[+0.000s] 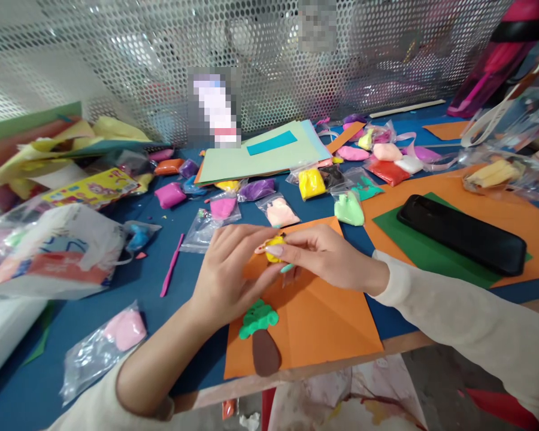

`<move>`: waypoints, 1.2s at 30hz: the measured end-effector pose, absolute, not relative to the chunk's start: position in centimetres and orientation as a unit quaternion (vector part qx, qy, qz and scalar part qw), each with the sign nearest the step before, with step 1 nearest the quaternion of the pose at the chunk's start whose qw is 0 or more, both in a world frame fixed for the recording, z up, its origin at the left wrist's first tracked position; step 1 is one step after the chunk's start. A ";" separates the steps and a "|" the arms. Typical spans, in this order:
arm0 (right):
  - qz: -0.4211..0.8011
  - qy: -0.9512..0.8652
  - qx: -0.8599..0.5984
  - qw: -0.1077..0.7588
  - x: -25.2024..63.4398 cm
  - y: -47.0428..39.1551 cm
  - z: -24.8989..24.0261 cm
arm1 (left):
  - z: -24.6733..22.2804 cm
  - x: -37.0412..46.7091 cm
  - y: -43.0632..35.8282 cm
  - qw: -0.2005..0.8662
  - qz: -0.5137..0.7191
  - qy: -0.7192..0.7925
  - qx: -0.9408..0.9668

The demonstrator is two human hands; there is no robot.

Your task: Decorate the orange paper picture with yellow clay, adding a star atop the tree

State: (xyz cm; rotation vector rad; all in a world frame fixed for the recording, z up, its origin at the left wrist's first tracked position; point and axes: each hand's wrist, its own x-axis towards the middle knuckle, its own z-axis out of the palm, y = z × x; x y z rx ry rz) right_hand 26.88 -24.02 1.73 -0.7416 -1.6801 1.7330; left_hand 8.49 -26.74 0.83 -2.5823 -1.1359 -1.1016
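Note:
A small lump of yellow modelling clay is held over a sheet of orange paper. My right hand pinches it between thumb and fingers. From the other side, my left hand curls its fingers and thumb around the same lump; part of it is hidden by the fingers. On the paper below lies a flat clay tree, with a bumpy green top and a brown trunk.
A pink modelling tool lies left of my hands. Bagged clay, including a yellow pack, spreads across the blue table. A black phone rests on green paper at the right. A perforated metal panel stands behind.

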 end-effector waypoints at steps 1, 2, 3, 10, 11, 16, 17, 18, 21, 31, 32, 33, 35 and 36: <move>0.656 -0.635 -0.280 0.297 26.8 -24.2 1.8 | 0.9 8.6 -26.7 0.062 -0.364 -0.362 -0.856; 0.658 -0.635 -0.281 0.290 26.8 -24.3 1.9 | 0.9 8.7 -26.8 0.060 -0.368 -0.345 -0.861; 0.662 -0.635 -0.283 0.280 26.8 -24.3 2.0 | 0.9 8.9 -26.8 0.055 -0.373 -0.328 -0.866; 0.708 -0.589 -0.277 0.273 27.1 -23.6 2.2 | 1.4 8.8 -27.1 0.061 -0.391 -0.326 -0.858; 0.708 -0.584 -0.273 0.290 27.3 -23.4 2.2 | 1.4 8.6 -27.0 0.065 -0.396 -0.342 -0.850; 0.739 -0.546 -0.225 0.323 28.0 -22.4 1.8 | 1.6 6.7 -26.2 0.092 -0.442 -0.435 -0.779; 0.745 -0.541 -0.219 0.322 28.0 -22.3 1.8 | 1.5 6.5 -26.0 0.078 -0.453 -0.442 -0.771; 0.747 -0.541 -0.218 0.320 27.9 -22.4 1.7 | 1.4 6.3 -25.9 0.057 -0.461 -0.443 -0.767; 0.728 -0.578 -0.215 0.300 27.5 -23.0 1.7 | 1.0 6.7 -25.8 -0.010 -0.449 -0.425 -0.786; 0.593 -0.697 -0.284 0.285 26.9 -24.8 1.7 | 1.8 8.9 -26.9 -0.205 -0.402 -0.392 -0.802; 0.605 -0.687 -0.286 0.282 26.9 -24.7 1.7 | 1.8 8.9 -26.9 -0.207 -0.405 -0.409 -0.791; 0.622 -0.673 -0.284 0.280 26.9 -24.7 1.7 | 1.8 8.8 -26.9 -0.206 -0.411 -0.429 -0.777; 0.655 -0.647 -0.276 0.276 27.0 -24.5 1.8 | 1.7 8.5 -26.7 -0.196 -0.439 -0.468 -0.742; 0.667 -0.636 -0.271 0.277 27.0 -24.4 1.9 | 1.7 8.3 -26.5 -0.190 -0.457 -0.485 -0.721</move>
